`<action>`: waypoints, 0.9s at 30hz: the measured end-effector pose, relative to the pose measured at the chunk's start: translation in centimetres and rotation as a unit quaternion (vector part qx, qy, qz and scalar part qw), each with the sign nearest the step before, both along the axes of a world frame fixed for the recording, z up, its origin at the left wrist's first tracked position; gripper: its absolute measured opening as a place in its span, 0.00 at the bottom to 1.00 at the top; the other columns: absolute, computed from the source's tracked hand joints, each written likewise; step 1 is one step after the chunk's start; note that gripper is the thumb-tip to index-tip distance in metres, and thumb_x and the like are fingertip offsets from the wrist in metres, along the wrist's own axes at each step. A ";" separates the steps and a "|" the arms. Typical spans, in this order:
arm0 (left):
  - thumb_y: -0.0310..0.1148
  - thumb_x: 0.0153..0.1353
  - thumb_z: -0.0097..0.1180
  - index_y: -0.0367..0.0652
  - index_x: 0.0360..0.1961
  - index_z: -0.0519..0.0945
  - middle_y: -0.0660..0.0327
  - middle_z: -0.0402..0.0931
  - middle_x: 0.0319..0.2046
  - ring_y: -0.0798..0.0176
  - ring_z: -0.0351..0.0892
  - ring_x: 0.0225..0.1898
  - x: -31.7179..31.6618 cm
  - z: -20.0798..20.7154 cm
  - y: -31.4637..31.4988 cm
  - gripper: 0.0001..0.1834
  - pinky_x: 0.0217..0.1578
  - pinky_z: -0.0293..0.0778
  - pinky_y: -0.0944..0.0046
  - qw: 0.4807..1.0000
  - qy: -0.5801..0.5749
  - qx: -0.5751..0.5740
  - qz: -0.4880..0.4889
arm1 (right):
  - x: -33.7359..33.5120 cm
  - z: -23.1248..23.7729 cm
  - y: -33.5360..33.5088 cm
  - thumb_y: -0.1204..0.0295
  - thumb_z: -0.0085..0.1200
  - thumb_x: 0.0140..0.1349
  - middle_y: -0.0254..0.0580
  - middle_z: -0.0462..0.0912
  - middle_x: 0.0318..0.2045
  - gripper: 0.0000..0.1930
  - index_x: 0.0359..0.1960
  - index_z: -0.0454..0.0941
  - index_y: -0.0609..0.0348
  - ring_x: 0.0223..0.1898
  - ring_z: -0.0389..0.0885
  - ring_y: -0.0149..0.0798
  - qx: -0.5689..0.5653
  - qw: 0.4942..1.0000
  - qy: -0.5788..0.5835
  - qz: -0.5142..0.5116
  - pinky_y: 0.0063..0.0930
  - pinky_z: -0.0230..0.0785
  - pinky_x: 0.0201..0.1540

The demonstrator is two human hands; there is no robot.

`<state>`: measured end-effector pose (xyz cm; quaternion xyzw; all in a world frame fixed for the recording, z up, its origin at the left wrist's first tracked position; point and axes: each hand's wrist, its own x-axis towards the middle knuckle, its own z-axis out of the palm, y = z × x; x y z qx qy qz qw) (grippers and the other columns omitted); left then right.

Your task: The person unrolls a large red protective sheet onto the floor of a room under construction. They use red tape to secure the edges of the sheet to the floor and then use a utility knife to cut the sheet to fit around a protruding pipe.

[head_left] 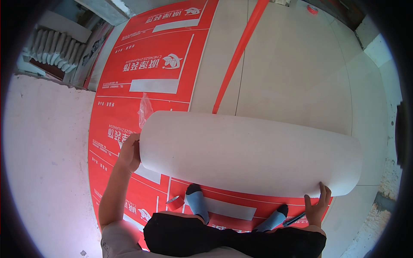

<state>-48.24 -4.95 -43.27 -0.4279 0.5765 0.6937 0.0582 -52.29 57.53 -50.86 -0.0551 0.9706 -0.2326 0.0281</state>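
Observation:
A large roll of floor protection sheet (249,155), pale side outward, lies crosswise in front of me. At its left end is my left hand (130,152), closed on the end edge; some of its fingers are hidden there. Against the near side of the roll, close to its right end, rests my right hand (317,205) with fingers spread. Red printed sheeting (109,92) covers the floor on the left and shows below the roll under my feet. By my left foot is a roll of red tape (175,203); a dark, slim tool (294,219) lies beside my right foot.
Beyond the roll, a long red strip (238,56) runs over the pale floor tiles (297,64). Crumpled clear plastic (145,109) lies on the sheeting. A pale wall (47,159) stands at left, with stacked grey-white pieces (56,48) past it. A red ring-shaped item (312,9) sits far right.

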 end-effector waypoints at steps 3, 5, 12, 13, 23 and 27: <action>0.51 0.68 0.41 0.30 0.59 0.70 0.47 0.75 0.53 0.52 0.74 0.57 -0.7 2.0 1.0 0.33 0.55 0.72 0.53 1.000 0.017 0.008 0.006 | 0.3 0.9 -1.0 0.74 0.75 0.40 0.53 0.59 0.66 0.48 0.67 0.63 0.52 0.67 0.59 0.61 0.049 0.997 0.007 0.052 0.54 0.62 0.64; 0.53 0.68 0.41 0.29 0.60 0.68 0.46 0.75 0.53 0.52 0.74 0.58 -1.1 3.2 1.8 0.35 0.55 0.72 0.54 1.000 0.021 0.004 0.000 | 0.0 0.5 -0.9 0.72 0.77 0.38 0.54 0.54 0.70 0.53 0.69 0.60 0.49 0.70 0.54 0.63 0.073 0.994 0.039 0.073 0.58 0.59 0.66; 0.57 0.67 0.45 0.38 0.65 0.62 0.49 0.74 0.55 0.55 0.73 0.58 -1.4 6.9 4.3 0.37 0.55 0.71 0.57 0.989 0.070 -0.108 -0.066 | -4.2 0.8 1.4 0.76 0.77 0.38 0.51 0.55 0.72 0.51 0.68 0.62 0.54 0.72 0.55 0.57 -0.002 0.996 0.071 0.057 0.49 0.61 0.68; 0.56 0.68 0.45 0.39 0.66 0.61 0.50 0.74 0.55 0.56 0.73 0.58 -1.5 7.1 4.9 0.36 0.54 0.72 0.57 0.987 0.088 -0.116 -0.071 | -4.2 1.0 2.0 0.76 0.76 0.38 0.50 0.56 0.72 0.51 0.68 0.62 0.55 0.71 0.56 0.57 0.001 0.996 0.078 0.039 0.49 0.61 0.68; 0.60 0.54 0.61 0.42 0.63 0.58 0.52 0.70 0.57 0.54 0.69 0.62 -2.2 13.2 9.6 0.46 0.60 0.69 0.56 0.953 0.210 -0.160 -0.148 | -6.3 -1.1 3.6 0.64 0.57 0.68 0.45 0.76 0.49 0.19 0.55 0.74 0.63 0.50 0.75 0.39 -0.205 0.919 0.084 -0.326 0.34 0.71 0.48; 0.58 0.53 0.62 0.38 0.61 0.60 0.51 0.69 0.57 0.55 0.68 0.63 -3.6 14.2 11.3 0.45 0.59 0.70 0.56 0.940 0.262 -0.156 -0.150 | -8.0 -0.8 4.0 0.64 0.54 0.70 0.45 0.76 0.48 0.18 0.53 0.74 0.64 0.49 0.76 0.38 -0.219 0.918 0.142 -0.298 0.34 0.72 0.50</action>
